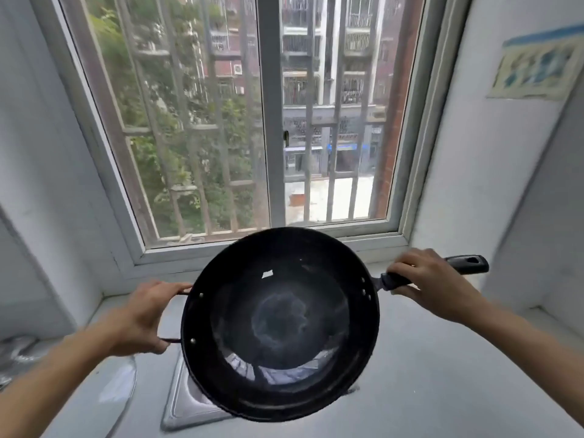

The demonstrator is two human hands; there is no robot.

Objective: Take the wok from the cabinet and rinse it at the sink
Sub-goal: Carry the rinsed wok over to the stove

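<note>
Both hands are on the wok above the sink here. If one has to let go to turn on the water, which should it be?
Probably the left hand: it only grips the small loop handle, while the right hand grips the long black handle of the round black wok, likelier to carry it alone over the steel sink. No tap shows.

No legible text anywhere.

Two bare forearms reach in from the bottom corners, both uncovered as far as the picture's edge, with no sleeve, cuff or glove on them. The left hand (143, 317) and the right hand (433, 281) wear no ring, watch or band. Short, unpainted nails show on the right hand's fingers (403, 267).
</note>
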